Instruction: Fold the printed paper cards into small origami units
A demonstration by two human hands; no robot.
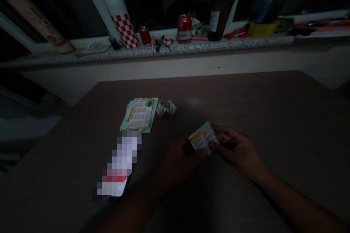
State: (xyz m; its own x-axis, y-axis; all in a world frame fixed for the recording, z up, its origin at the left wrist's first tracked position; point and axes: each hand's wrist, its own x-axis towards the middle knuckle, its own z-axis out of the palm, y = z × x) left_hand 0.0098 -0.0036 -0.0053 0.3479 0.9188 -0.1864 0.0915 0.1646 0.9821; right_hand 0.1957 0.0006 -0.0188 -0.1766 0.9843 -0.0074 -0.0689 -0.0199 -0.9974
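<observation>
Between my two hands is a small folded paper [203, 136], printed with a yellow heading and reddish boxes. My left hand [186, 156] pinches its lower left edge, with the thumb on the printed face. From the right, my right hand [237, 147] grips it with the thumb on the lower right edge and the fingers curled behind. Farther off to the left lies a stack of similar printed sheets [139, 114]. Beside the stack stand two small folded paper pieces [161, 109], close together. The fingers behind the held paper are partly hidden and dark.
A phone [120, 167] with a lit, blurred screen lies left of my hands on the brown table [259, 102]. Behind the table, a stone windowsill [164, 49] carries a checkered bottle [120, 18], a red can [184, 29], a dark cup [220, 16] and a yellow container [262, 29].
</observation>
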